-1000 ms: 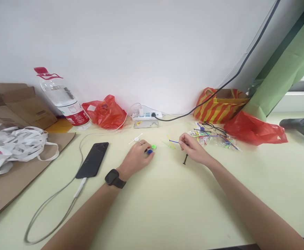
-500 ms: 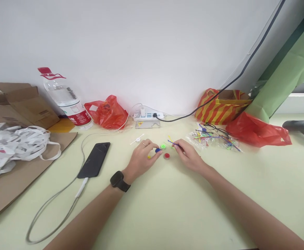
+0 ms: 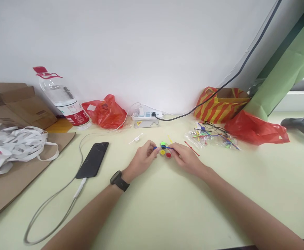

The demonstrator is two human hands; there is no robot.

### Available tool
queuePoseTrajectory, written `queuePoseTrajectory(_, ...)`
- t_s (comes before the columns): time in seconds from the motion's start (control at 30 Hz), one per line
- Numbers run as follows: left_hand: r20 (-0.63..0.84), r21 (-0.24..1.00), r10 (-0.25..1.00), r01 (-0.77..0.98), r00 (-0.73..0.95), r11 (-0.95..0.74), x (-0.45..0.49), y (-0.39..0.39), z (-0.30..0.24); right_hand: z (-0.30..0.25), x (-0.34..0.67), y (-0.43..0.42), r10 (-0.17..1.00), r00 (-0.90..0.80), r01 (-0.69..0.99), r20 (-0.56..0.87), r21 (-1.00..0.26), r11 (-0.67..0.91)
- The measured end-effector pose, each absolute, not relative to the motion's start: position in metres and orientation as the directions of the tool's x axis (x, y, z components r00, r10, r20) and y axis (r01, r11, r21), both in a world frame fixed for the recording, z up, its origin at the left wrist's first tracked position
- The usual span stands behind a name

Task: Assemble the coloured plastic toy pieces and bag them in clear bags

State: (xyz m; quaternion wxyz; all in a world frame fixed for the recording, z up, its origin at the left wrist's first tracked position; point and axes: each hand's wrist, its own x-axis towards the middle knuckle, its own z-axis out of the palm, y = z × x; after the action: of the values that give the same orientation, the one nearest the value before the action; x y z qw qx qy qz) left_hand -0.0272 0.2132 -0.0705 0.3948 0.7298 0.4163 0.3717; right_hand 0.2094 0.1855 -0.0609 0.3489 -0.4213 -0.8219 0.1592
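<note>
My left hand is closed, thumb and fingertips pinching a small blue round piece. Between the fingers of my right hand is a thin blue plastic stick, its tip pointing left. Small round pieces sit close together between both hands: a green one, a yellow one and a red one. A dark spot lies just below the green piece. Beside my right hand are a red stick with arrow-shaped ends and a yellow stick, partly hidden.
A white stick with a round piece lies further back. At right are plastic packets of coloured parts and a red bag. A phone on a cable, a large bottle and a power strip are also there.
My left hand has drawn back slightly with the blue piece, uncovering the yellow one. My right hand has moved left with the blue stick, and the red stick now shows beside it.
</note>
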Motion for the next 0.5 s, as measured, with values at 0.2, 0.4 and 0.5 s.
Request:
queuePoseTrajectory(0.2, 0.274, 0.811, 0.893, 0.414, 0.358, -0.414, -0.033, 0.220, -0.073, -0.055, 0.201, 0.181, 0.820, -0.363, 0.452, 0.442, -0.686, 0.570)
queuePoseTrajectory(0.4, 0.179, 0.930, 0.966, 0.287, 0.189, -0.229, -0.040, 0.231, -0.078, -0.058, 0.166, 0.162, 0.841, -0.523, -0.111, 0.136, -0.990, 0.090)
queuePoseTrajectory(0.5, 0.161, 0.954, 0.979, 0.235, 0.126, -0.187, -0.042, 0.237, -0.082, -0.072, 0.158, 0.165, 0.870, -0.488, -0.147, 0.077, -0.989, 0.005)
